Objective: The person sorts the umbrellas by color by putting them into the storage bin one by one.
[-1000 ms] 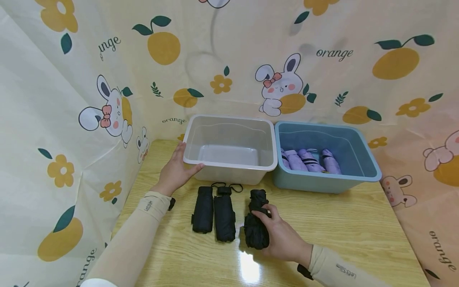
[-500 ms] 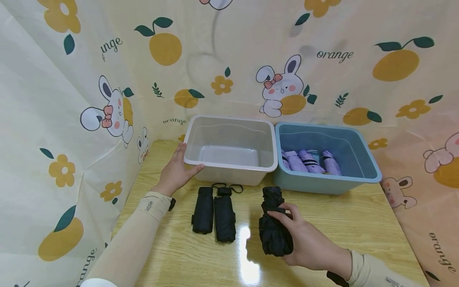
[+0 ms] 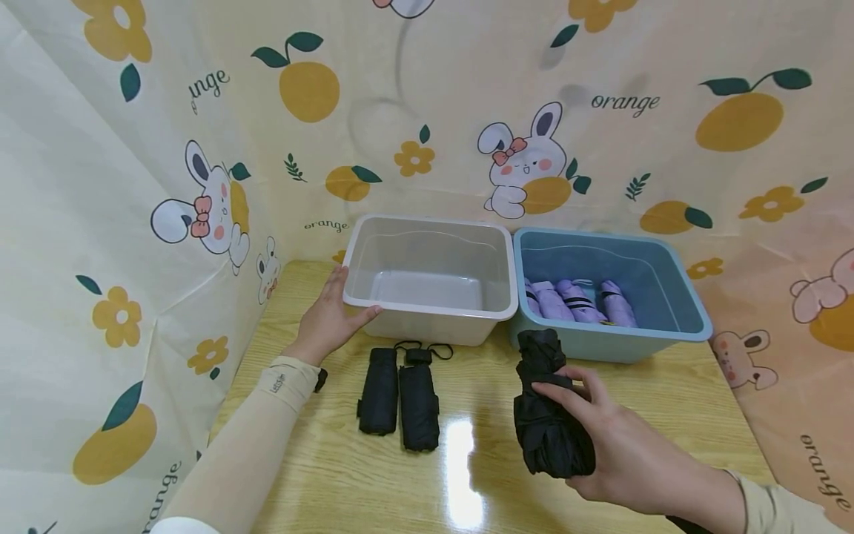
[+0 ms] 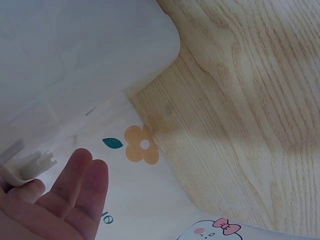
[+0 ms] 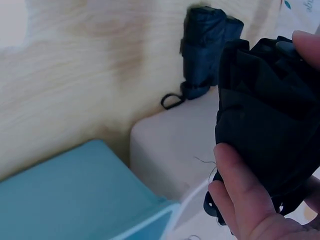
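Observation:
My right hand [image 3: 623, 437] grips a black folded umbrella [image 3: 548, 415] round its middle, in front of the blue bin. In the right wrist view the umbrella [image 5: 270, 110] shows loose, bunched folds, with fingers and thumb on either side of it. My left hand [image 3: 330, 319] rests at the near left corner of the white bin [image 3: 427, 322], fingers along its side and thumb on the front rim. The left wrist view shows extended fingers [image 4: 82, 192] beside the bin's lip. Two more black folded umbrellas, one on the left [image 3: 378, 391] and one with a strap [image 3: 419, 404], lie before the white bin.
The blue bin [image 3: 600, 345] stands right against the white bin and holds several purple folded umbrellas [image 3: 583, 300]. Both bins sit at the back of the wooden table [image 3: 347, 482], against a printed cloth [image 3: 427, 96] that also rises along the left and right sides.
My right hand has carried the black umbrella rightward, away from the other two and up off the table toward the blue bin's front. My left hand stays at the white bin.

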`<state>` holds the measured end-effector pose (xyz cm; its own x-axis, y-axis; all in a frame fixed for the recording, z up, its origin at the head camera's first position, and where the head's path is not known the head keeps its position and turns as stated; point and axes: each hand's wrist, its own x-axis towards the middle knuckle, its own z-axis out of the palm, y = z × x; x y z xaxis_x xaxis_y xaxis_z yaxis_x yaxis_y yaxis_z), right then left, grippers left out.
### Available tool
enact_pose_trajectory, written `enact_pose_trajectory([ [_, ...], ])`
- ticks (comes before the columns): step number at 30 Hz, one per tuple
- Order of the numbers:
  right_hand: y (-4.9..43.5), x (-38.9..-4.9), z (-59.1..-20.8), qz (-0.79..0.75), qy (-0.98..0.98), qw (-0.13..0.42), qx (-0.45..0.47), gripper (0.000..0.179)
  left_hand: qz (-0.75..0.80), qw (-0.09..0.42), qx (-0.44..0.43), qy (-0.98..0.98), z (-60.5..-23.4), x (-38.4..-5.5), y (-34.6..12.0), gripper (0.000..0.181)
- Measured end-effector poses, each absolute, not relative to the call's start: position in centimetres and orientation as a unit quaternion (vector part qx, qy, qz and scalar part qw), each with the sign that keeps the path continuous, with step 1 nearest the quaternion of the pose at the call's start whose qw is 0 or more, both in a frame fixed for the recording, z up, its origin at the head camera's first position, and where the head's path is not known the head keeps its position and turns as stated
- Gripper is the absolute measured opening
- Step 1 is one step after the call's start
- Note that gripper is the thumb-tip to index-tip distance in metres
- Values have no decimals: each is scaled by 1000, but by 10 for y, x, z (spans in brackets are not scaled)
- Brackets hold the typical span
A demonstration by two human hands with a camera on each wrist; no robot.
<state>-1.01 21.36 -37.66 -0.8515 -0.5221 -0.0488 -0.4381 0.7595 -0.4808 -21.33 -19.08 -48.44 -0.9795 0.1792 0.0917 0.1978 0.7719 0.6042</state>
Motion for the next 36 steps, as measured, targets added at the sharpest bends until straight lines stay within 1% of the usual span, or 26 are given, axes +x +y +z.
enact_pose_trajectory([
  [9, 213, -18, -348, -223, 932, 71, -277, 111, -325, 16, -102, -940, -485, -215, -193, 105],
  [12, 210, -27, -338, -211, 933, 56, -286, 112, -326, 15, -102, -940, -484, -215, -194, 105],
  [15, 206, -40, -329, -187, 936, 28, -297, 111, -325, 15, -101, -940, -484, -215, -194, 105],
  [17, 203, -51, -321, -178, 937, 24, -299, 111, -327, 14, -99, -940, -485, -215, -194, 105],
  [19, 199, -65, -313, -167, 941, 31, -294, 110, -331, 13, -97, -938, -485, -214, -193, 105],
  [21, 196, -80, -306, -157, 944, 50, -286, 109, -336, 12, -97, -937, -486, -213, -192, 105],
  [26, 185, -128, -295, -137, 948, 91, -274, 106, -333, 16, -96, -938, -491, -213, -190, 106],
  [32, 167, -191, -304, -119, 949, 119, -268, 101, -333, 20, -93, -938, -491, -213, -192, 106],
  [36, 157, -225, -316, -124, 946, 140, -263, 96, -332, 23, -94, -938, -490, -213, -191, 105],
])
